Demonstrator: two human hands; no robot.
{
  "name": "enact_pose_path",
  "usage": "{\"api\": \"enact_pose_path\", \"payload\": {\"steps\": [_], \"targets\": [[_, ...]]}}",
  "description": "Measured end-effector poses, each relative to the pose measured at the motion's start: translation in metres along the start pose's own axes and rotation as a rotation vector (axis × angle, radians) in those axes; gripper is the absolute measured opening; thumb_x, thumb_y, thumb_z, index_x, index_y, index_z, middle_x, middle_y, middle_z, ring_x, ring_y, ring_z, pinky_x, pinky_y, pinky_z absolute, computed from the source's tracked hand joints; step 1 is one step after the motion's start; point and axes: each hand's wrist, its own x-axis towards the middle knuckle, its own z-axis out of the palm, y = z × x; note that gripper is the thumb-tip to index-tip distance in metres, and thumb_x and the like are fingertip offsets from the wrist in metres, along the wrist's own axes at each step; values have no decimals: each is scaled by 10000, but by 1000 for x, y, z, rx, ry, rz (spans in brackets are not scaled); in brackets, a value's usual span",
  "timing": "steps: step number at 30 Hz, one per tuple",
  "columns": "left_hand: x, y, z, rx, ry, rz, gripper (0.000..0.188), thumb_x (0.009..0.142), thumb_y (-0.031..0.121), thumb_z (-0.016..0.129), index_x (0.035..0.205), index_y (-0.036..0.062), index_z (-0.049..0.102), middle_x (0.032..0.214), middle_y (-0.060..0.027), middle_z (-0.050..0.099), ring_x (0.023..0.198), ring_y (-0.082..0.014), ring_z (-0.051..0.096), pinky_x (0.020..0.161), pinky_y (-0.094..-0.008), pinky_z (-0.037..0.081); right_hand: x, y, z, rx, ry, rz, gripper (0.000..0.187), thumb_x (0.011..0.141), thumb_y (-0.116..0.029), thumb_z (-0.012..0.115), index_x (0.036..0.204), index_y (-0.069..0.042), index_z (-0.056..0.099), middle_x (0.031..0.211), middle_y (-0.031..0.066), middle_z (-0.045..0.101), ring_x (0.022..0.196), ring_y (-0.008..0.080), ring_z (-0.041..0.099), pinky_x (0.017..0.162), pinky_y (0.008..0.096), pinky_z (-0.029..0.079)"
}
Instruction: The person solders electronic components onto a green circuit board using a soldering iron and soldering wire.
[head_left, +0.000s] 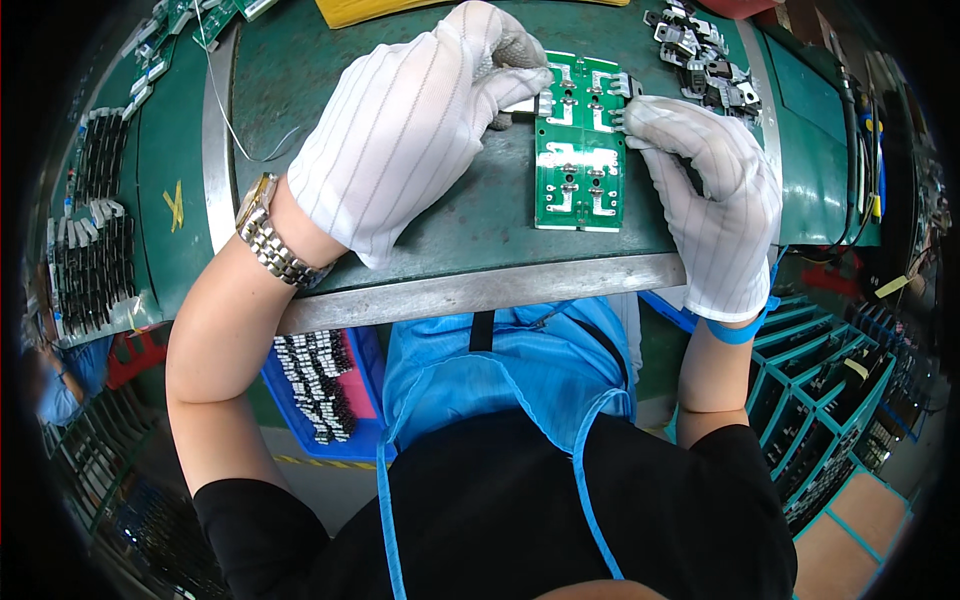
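A green circuit board (pixel 580 150) with silver solder pads lies on the green bench mat. My left hand (pixel 420 120), in a white striped glove, is closed at the board's upper left edge. Its fingers pinch a small black-and-silver electronic component (pixel 543 103). At the upper right edge, my gloved right hand (pixel 705 165) has its thumb and fingers pressed together around a small component with metal legs (pixel 617 118); the fingers hide most of it. Just above those fingertips, another legged component (pixel 622 86) sits at the board's edge.
Loose black-and-silver components (pixel 705 60) lie in a pile at the far right. A yellow tray (pixel 390 8) stands at the back. Stacked parts (pixel 95 260) line the left side. The bench's metal edge (pixel 480 292) runs before me, with a blue bin (pixel 370 350) of parts below.
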Motion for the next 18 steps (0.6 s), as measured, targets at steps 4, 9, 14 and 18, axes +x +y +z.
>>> {"api": "enact_pose_path", "payload": {"steps": [4,9,14,18], "targets": [[-1,-1,2,-84,2,-51,204,994,155,635,1129,8,594,1046,-126,745,903,-244,743,790,-333,587,1,-1,-1,9,-21,-20,267,774,-11,774,1020,-104,731,1040,47,742,982,258,699,876,363,533],[2,1,-4,-143,-77,-72,225,991,154,646,1141,-1,583,1045,-135,747,856,-226,742,763,-326,586,1,2,-1,-7,-12,-49,268,767,-12,776,1013,-107,730,1015,44,732,983,253,694,870,371,533],[2,3,-3,47,-111,-36,233,982,171,669,1127,6,595,1020,-125,753,841,-227,742,753,-322,579,2,4,0,-39,32,-79,287,775,39,741,1024,-103,735,985,46,726,922,254,689,827,350,541],[3,1,-5,103,-78,38,243,968,182,690,1116,9,602,1022,-121,753,852,-235,743,762,-324,578,2,3,-2,17,296,42,279,813,79,695,1049,-66,730,973,80,731,862,217,696,768,306,543]]}}
